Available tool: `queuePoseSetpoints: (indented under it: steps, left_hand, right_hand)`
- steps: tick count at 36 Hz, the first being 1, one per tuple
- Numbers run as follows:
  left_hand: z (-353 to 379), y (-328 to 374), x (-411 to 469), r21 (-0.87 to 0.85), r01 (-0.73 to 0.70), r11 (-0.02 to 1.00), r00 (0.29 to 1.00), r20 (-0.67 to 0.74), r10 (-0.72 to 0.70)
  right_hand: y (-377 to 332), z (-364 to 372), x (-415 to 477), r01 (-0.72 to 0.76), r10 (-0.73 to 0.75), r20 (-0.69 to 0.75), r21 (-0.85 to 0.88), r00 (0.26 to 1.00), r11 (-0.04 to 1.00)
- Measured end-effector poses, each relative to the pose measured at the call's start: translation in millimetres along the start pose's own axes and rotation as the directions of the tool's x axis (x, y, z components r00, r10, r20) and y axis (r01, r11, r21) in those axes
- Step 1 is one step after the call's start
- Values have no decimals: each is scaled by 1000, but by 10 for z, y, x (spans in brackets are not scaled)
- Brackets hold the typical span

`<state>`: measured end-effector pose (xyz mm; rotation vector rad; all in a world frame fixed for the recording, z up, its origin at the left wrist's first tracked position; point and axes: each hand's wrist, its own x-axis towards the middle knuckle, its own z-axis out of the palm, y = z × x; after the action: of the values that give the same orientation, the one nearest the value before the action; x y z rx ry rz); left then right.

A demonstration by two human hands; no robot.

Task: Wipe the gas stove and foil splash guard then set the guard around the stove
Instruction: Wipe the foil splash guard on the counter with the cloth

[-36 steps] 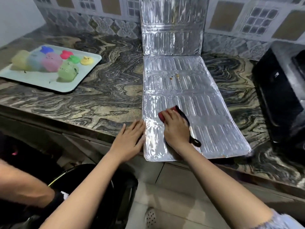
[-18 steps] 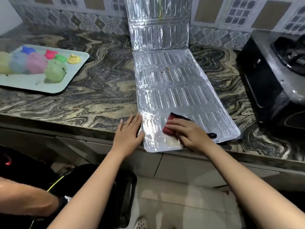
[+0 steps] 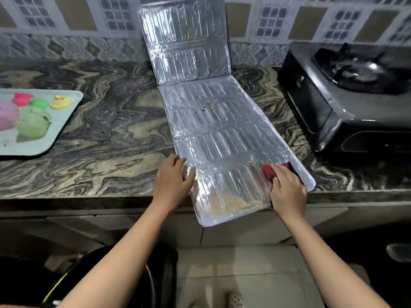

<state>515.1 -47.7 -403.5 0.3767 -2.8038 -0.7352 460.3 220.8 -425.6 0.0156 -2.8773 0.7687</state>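
Observation:
The silver foil splash guard (image 3: 213, 130) lies flat on the marble counter, its far panel leaning up against the tiled wall and its near end hanging over the counter edge. My left hand (image 3: 172, 181) presses flat on the guard's left edge. Over at the guard's near right corner, my right hand (image 3: 288, 192) is shut on a red and black cloth (image 3: 270, 170) and pushes it against the foil. Small brown crumbs (image 3: 208, 106) sit on a middle panel. The black gas stove (image 3: 347, 103) stands at the right.
A pale tray (image 3: 42, 141) with several coloured cups and small toys sits at the left of the marble counter (image 3: 100, 134). A dark round bin (image 3: 153, 283) stands on the floor below me. The tiled wall runs behind the counter.
My right hand has slid the cloth from the guard's near left part across to its near right corner. My left hand stays on the left edge.

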Motion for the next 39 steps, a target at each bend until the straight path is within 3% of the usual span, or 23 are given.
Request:
queuePoseSetpoints:
  steps: [3,8,17,26,33,39]
  left_hand:
    - [49,140,256,23,22,999,1000,-17,-21]
    - [295,177,631,86,86,993,993,69,-92]
    - [538,234,593,310,64,948,982,150,-115]
    - [572,211,487,279,85,956,984,128,-125]
    - [410,177,160,273,-32,961,976,215,-29]
    - [341,96,-81,282,-77,956,981,194,22]
  right_hand:
    - [-5,8,-30,-16,16,-20,1,1000,1000]
    - [0,10,-43,-42,42,-63,-11,997,999]
    - [-35,4,400,-54,54,-30,-16,998,998]
    - [-357,269,1199,64,-65,21,32,998,997]
    - [-628,461,1716,123,-125,16,76,992,989]
    - [-715,534,1878,94,-97,36,86,995,992]
